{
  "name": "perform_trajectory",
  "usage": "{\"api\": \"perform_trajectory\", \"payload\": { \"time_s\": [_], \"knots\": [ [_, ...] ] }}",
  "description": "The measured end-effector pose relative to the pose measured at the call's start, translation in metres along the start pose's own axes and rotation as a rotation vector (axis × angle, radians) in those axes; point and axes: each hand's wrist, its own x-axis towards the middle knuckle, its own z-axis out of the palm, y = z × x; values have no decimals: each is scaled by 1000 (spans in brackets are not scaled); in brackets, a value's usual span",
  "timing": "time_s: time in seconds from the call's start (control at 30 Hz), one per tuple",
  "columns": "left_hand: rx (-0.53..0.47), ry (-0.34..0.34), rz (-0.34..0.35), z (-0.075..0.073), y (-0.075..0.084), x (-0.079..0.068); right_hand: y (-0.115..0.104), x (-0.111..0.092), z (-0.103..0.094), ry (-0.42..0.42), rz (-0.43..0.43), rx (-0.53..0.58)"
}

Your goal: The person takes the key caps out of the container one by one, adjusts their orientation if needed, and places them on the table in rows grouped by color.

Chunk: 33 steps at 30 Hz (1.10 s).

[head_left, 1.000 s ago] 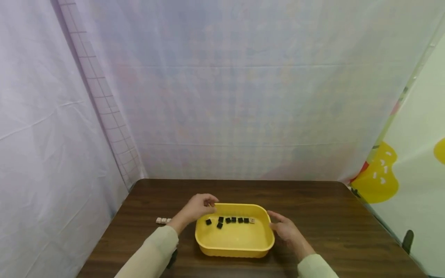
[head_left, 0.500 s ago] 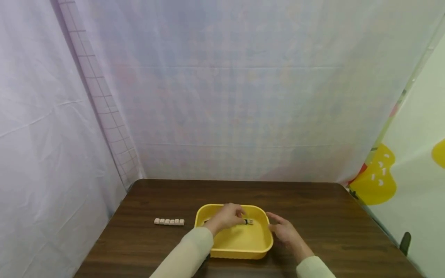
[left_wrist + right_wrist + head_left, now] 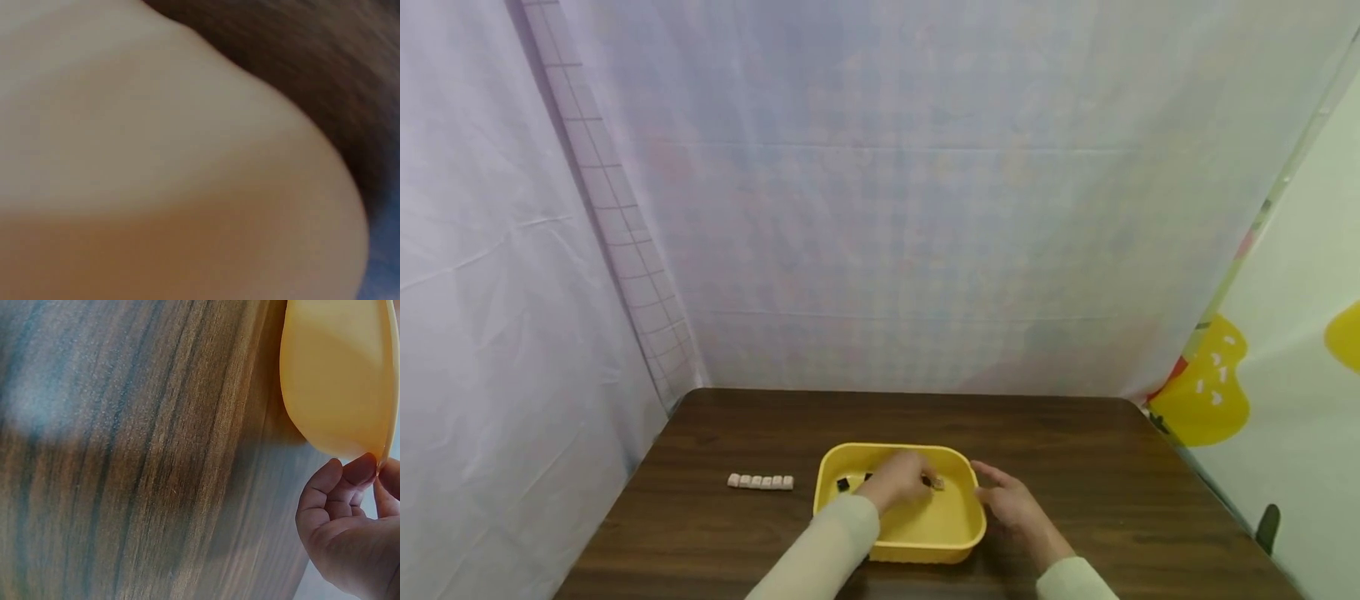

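In the head view, a yellow plastic tray (image 3: 925, 546) stands near the front of the table. My left hand (image 3: 898, 482) reaches down into it, its fingertips beside a white keycap (image 3: 938, 483) at the right. The hand covers most of the black keycaps; one black keycap (image 3: 843, 484) shows at the tray's left. Whether the left fingers pinch anything is hidden. My right hand (image 3: 1011, 502) holds the tray's right side. In the right wrist view, its thumb and finger pinch the tray rim (image 3: 392, 434). The left wrist view is filled by blurred skin.
Left of the tray, several white keycaps (image 3: 761, 482) lie in a straight row on the dark wooden table (image 3: 1075, 442). Pale curtains (image 3: 880, 250) hang behind and at both sides of the table.
My left hand has moved right and down, from over the tray's left rim to its right part, uncovering the white row on the table. The right hand stays at the tray's right side.
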Motion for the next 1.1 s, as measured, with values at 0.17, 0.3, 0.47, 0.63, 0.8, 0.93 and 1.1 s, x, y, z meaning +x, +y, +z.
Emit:
{"api": "perform_trajectory", "payload": {
  "time_s": [0.17, 0.3, 0.47, 0.63, 0.8, 0.93, 1.1],
  "knots": [
    [31, 30, 18, 1, -4, 1, -1, -1, 0, -1, 8, 7],
    [93, 28, 15, 3, -2, 2, -1, 0, 0, -5, 10, 3],
    [137, 5, 49, 7, 1, 2, 1, 0, 0, -4, 9, 3],
    [91, 26, 36, 7, 4, 1, 1, 0, 0, -4, 1, 18],
    [103, 7, 15, 11, 2, 4, 0, 0, 1, -11, 5, 18],
    [141, -11, 20, 13, 3, 5, 0, -1, 1, -4, 8, 6],
    [42, -1, -2, 10, 7, 2, -1, -1, 0, -3, 13, 2]
  ]
}}
